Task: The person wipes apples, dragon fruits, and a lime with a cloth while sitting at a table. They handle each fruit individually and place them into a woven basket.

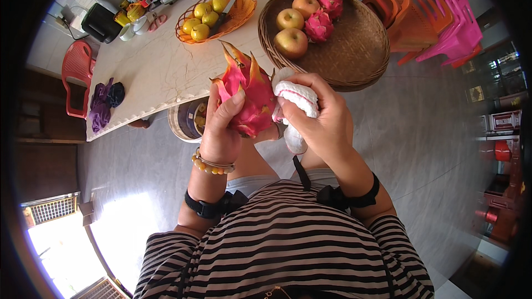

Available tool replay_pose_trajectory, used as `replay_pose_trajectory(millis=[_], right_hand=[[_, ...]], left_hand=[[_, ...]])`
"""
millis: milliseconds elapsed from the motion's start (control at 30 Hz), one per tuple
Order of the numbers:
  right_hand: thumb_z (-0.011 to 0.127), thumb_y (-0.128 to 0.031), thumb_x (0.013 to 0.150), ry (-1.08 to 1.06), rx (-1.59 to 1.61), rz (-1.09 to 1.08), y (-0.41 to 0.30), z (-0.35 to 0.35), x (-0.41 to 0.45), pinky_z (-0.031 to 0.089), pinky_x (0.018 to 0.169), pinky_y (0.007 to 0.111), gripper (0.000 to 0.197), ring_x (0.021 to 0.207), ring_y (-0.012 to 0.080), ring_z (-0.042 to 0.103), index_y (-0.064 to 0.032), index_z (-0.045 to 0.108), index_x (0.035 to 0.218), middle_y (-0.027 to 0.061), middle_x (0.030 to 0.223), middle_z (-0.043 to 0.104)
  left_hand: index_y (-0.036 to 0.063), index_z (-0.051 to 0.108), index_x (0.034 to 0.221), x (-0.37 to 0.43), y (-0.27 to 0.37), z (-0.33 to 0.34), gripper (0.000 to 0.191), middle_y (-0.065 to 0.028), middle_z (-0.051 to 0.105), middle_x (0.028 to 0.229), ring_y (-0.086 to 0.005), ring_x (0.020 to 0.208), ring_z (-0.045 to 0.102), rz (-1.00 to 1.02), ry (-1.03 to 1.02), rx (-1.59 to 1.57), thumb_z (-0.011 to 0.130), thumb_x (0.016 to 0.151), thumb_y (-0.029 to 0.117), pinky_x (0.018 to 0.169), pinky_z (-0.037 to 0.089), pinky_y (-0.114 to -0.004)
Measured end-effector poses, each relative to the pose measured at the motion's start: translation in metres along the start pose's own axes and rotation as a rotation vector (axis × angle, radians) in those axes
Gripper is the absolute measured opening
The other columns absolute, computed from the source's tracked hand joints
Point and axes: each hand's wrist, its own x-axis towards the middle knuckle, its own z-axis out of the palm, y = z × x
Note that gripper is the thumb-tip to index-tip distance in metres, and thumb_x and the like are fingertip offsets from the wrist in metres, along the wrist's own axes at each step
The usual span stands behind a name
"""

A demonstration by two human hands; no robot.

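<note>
My left hand (224,124) grips a large pink dragon fruit (253,99), its yellow-green tipped scales pointing up and away from me. Bunched in my right hand (324,116) is a white cloth (297,97) with a pink stripe, held close against the fruit's right side; one end of it hangs down. Beyond my hands, a round woven bamboo tray (349,60) carries two more dragon fruits (319,25) and three apple-like fruits (291,43). To its left, an orange plastic basket (241,10) holds several yellow-green fruits (200,32) and a knife (224,14) with a dark handle.
The basket stands on a pale marble-patterned table (158,66); the tray overhangs its edge. A purple bag (100,106) lies at the left corner. Below the table edge stands a white bucket (178,122). Orange chairs (407,20) and pink chairs (455,29) are stacked at right.
</note>
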Motion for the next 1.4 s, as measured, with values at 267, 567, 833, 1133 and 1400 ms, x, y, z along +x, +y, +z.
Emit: replay_pose_trajectory(millis=[267, 567, 833, 1133, 1400], right_hand=[[0.069, -0.003, 0.067, -0.017, -0.284, -0.42, -0.005, 0.004, 0.0, 0.047, 0.073, 0.032, 0.027, 0.088, 0.0263, 0.059, -0.002, 0.058, 0.092, 0.0168, 0.098, 0.058], [0.056, -0.007, 0.079, 0.076, -0.246, -0.43, -0.008, -0.001, -0.002, 0.044, 0.083, 0.03, 0.029, 0.101, 0.0263, 0.056, 0.0037, 0.052, 0.105, 0.0208, 0.111, 0.054], [0.061, -0.013, 0.078, 0.039, -0.305, -0.439, 0.007, 0.016, 0.003, 0.033, 0.095, 0.041, 0.035, 0.118, 0.0415, 0.036, -0.0068, 0.054, 0.111, 0.0266, 0.13, 0.031], [0.046, -0.037, 0.089, -0.048, 0.649, 0.23, 0.01, -0.004, 0.017, 0.038, 0.077, 0.02, 0.051, 0.085, 0.0073, 0.047, 0.0045, 0.045, 0.118, 0.0054, 0.101, 0.053], [0.053, -0.029, 0.086, -0.001, 0.681, 0.322, 0.01, -0.002, 0.016, 0.041, 0.072, 0.02, 0.038, 0.08, 0.0058, 0.05, -0.0003, 0.052, 0.111, 0.0016, 0.093, 0.056]], left_hand=[[0.0014, 0.035, 0.124, 0.005, -0.006, -0.006, 0.052, -0.0136, 0.048, 0.118, -0.025, 0.108, 0.048, -0.003, -0.015, -0.028, 0.052, 0.082, 0.026, 0.092, 0.04, -0.038], [0.0018, 0.039, 0.122, 0.008, -0.011, -0.012, 0.051, -0.0126, 0.051, 0.117, -0.0255, 0.109, 0.048, -0.037, -0.022, -0.214, 0.049, 0.084, 0.034, 0.094, 0.038, -0.04], [0.0089, 0.041, 0.118, 0.009, -0.023, 0.004, 0.049, -0.0072, 0.052, 0.108, -0.0173, 0.094, 0.053, -0.136, 0.045, 0.062, 0.034, 0.09, 0.048, 0.081, 0.045, -0.031], [0.004, 0.035, 0.126, 0.004, -0.017, 0.013, 0.045, -0.0088, 0.045, 0.122, -0.0202, 0.111, 0.045, -0.123, -0.066, -0.086, 0.044, 0.09, 0.03, 0.093, 0.037, -0.035], [0.0035, 0.04, 0.123, 0.011, -0.025, -0.008, 0.052, -0.0113, 0.049, 0.118, -0.0227, 0.106, 0.05, -0.319, -0.058, -0.297, 0.042, 0.088, 0.043, 0.092, 0.039, -0.037]])
